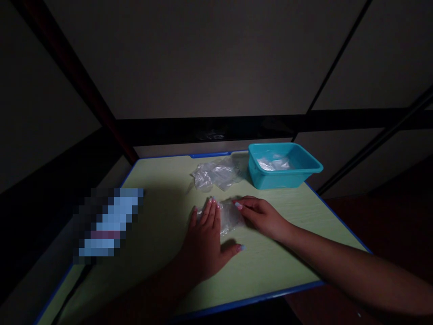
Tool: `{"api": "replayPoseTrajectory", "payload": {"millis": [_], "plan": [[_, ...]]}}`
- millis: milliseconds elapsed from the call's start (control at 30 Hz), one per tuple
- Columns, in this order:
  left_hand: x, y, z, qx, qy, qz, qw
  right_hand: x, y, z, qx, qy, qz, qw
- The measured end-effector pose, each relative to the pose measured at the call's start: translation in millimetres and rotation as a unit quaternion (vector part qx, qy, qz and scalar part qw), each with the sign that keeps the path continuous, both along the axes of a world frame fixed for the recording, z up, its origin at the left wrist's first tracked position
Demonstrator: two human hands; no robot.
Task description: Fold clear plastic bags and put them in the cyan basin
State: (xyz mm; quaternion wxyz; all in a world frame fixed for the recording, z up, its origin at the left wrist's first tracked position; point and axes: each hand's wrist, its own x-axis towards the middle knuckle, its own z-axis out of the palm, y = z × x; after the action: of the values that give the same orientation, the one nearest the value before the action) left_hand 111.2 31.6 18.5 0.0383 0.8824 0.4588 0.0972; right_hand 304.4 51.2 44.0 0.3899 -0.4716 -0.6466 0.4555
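Note:
A clear plastic bag (230, 219) lies flattened on the table in front of me. My left hand (206, 239) rests palm down on its left part, fingers stretched out and thumb spread to the side. At the bag's right edge, my right hand (262, 216) pinches the plastic between thumb and fingers. Just beyond both hands sits a crumpled heap of clear plastic bags (218, 174). The teal plastic basin (282, 179) at the far right of the table holds more folded clear plastic (275, 163).
The pale green table (158, 189) has a blue edge. On its left lies a blurred-out lit device (113, 223) with a dark cable (76, 284) running toward me. Behind the table stand pale panels (209, 58) with a dark band.

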Motion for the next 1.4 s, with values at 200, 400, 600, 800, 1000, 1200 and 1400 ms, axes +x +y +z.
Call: {"api": "replayPoseTrajectory", "payload": {"millis": [200, 400, 600, 800, 1000, 1200, 1400], "plan": [[2.3, -1.2, -1.5, 0.007, -0.006, 0.015, 1.000, 1.9, -0.8, -3.5, -0.057, -0.009, 0.031, 0.998], [2.9, -2.1, -0.2, 0.007, 0.000, 0.025, 1.000, 2.6, -1.7, 2.0, -0.041, -0.027, 0.019, 0.999], [2.9, -3.7, 7.1, -0.016, -0.012, -0.006, 1.000, -1.9, -7.7, 9.6, 0.017, 0.029, 0.055, 0.998], [3.7, -8.2, 10.5, -0.045, -0.045, -0.051, 0.997, -4.0, -8.4, 8.1, 0.103, 0.036, 0.138, 0.984], [0.5, -4.6, 10.6, -0.045, -0.066, -0.031, 0.996, -3.8, -5.2, 2.8, 0.150, 0.020, 0.154, 0.976], [-11.1, 6.6, 21.8, -0.092, -0.276, 0.057, 0.955, -4.3, -4.8, 3.8, 0.121, -0.002, 0.113, 0.986], [-3.1, 12.6, 15.7, -0.341, -0.507, 0.054, 0.790, -4.8, -4.7, 2.2, 0.101, 0.026, 0.153, 0.983]]}}
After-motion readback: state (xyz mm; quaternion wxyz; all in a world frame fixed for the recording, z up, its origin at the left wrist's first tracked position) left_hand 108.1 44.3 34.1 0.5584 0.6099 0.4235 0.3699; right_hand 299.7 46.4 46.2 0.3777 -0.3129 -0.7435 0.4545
